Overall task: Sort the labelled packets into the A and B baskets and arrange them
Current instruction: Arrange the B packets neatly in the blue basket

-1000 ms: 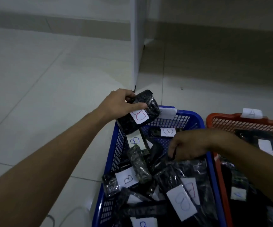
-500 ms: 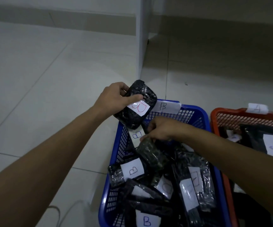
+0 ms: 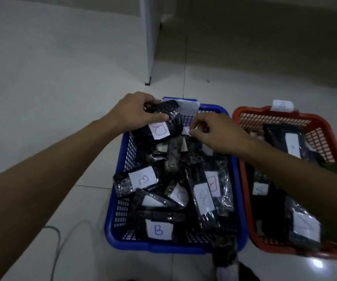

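Left hand fingers pinch a B-labelled packet at the blue basket's 11 o'clock corner; right hand fingers pinch a white label.

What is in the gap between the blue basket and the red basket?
Nothing. In the head view only a thin strip of bare floor tile shows between the blue basket and the red basket; lower down their rims nearly touch.

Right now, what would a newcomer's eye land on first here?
The blue basket at centre, heaped with black packets bearing white B labels, and the red basket beside it on the right holding A packets. Both hands meet over the blue basket's far end: the left hand grips a red-lettered B packet, the right hand pinches a white label.
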Demonstrator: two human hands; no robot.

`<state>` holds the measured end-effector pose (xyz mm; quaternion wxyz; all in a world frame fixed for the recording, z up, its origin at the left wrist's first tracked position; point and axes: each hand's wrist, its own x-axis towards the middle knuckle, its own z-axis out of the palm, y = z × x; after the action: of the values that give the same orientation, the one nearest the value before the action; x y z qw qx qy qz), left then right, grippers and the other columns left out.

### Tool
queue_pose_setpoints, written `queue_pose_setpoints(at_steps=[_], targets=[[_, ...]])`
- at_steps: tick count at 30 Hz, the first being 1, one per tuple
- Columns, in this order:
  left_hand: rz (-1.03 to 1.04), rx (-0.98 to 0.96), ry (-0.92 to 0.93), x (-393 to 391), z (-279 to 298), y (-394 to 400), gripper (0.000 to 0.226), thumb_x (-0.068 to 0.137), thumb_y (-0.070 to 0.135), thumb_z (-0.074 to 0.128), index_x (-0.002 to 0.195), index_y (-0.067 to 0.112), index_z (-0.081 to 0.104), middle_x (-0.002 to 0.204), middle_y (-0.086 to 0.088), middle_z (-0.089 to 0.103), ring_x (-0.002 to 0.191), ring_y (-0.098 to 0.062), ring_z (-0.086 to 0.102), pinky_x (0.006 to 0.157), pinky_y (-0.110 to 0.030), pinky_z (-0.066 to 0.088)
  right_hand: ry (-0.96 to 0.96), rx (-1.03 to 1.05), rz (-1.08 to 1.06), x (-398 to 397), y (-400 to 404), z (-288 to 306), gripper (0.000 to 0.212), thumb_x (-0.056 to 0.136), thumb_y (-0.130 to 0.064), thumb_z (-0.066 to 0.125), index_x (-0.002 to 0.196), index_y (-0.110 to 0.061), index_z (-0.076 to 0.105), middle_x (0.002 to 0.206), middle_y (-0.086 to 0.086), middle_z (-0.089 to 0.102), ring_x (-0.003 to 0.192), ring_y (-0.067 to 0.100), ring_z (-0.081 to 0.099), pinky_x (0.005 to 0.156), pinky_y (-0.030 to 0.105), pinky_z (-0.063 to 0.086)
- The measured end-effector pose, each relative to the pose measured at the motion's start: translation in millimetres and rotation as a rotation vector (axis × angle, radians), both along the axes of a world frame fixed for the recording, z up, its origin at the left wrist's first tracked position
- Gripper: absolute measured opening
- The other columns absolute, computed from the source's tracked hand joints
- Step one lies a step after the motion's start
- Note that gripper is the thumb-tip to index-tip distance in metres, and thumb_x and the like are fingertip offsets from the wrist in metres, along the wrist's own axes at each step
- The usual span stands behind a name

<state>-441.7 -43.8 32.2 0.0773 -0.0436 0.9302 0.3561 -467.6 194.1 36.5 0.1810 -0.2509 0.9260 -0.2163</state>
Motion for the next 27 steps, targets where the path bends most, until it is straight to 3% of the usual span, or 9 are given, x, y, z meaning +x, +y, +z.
queue_pose_setpoints(at_steps=[4, 7, 13, 17, 22, 27], targets=[[-0.068, -0.053, 0.027, 8, 6, 15, 0.058, 0.077, 0.054, 0.073, 0.123, 0.022, 0.064, 0.106, 0.004, 0.065, 0.098, -0.016, 0.062, 0.086, -0.029, 0.048, 0.022, -0.019, 0.141, 30, 28, 13, 0.021, 0.099, -0.042, 0.053, 0.092, -0.026, 0.065, 0.082, -0.009, 0.067, 0.073, 0.004, 0.062, 0.069, 0.033, 0.054], [-0.108, -0.109, 0.06, 9, 13, 28, 0.061, 0.077, 0.056, 0.072, 0.127, 0.021, 0.062, 0.118, -0.003, 0.066, 0.103, -0.02, 0.063, 0.085, -0.027, 0.046, -0.006, -0.116, 0.227, 60, 47, 27, 0.03, 0.1, -0.048, 0.049, 0.089, -0.024, 0.063, 0.075, -0.009, 0.063, 0.064, 0.004, 0.059, 0.06, 0.026, 0.047], [-0.205, -0.195, 0.122, 21, 9, 64, 0.046, 0.088, 0.039, 0.064, 0.127, 0.015, 0.058, 0.125, -0.007, 0.062, 0.111, -0.026, 0.059, 0.089, -0.032, 0.046, -0.153, -0.011, 0.421, 130, 85, 30, 0.049, 0.073, -0.073, 0.068, 0.102, -0.033, 0.063, 0.088, -0.019, 0.063, 0.083, 0.001, 0.06, 0.068, 0.025, 0.05], [-0.218, -0.293, 0.14, 25, 10, 75, 0.054, 0.082, 0.049, 0.053, 0.125, 0.016, 0.058, 0.127, -0.005, 0.06, 0.111, -0.028, 0.059, 0.091, -0.045, 0.051, -0.156, 0.001, 0.418, 143, 89, 12, 0.042, 0.072, -0.063, 0.076, 0.103, -0.036, 0.065, 0.087, -0.023, 0.062, 0.081, -0.004, 0.057, 0.067, 0.017, 0.046], [-0.206, -0.308, 0.138, 25, 10, 74, 0.062, 0.081, 0.056, 0.047, 0.129, 0.017, 0.055, 0.127, -0.005, 0.06, 0.112, -0.028, 0.058, 0.092, -0.046, 0.051, -0.353, -0.211, 0.267, 138, 87, 10, 0.032, 0.073, -0.039, 0.086, 0.097, -0.025, 0.071, 0.086, -0.013, 0.07, 0.081, 0.003, 0.067, 0.07, 0.019, 0.052], [-0.172, -0.255, 0.09, 23, 11, 67, 0.056, 0.089, 0.048, 0.055, 0.134, 0.015, 0.052, 0.131, -0.009, 0.058, 0.117, -0.027, 0.055, 0.097, -0.039, 0.047, -0.417, -0.438, 0.156, 104, 72, 29, 0.021, 0.08, -0.028, 0.078, 0.094, -0.014, 0.071, 0.086, -0.005, 0.073, 0.081, 0.008, 0.069, 0.075, 0.021, 0.054]])
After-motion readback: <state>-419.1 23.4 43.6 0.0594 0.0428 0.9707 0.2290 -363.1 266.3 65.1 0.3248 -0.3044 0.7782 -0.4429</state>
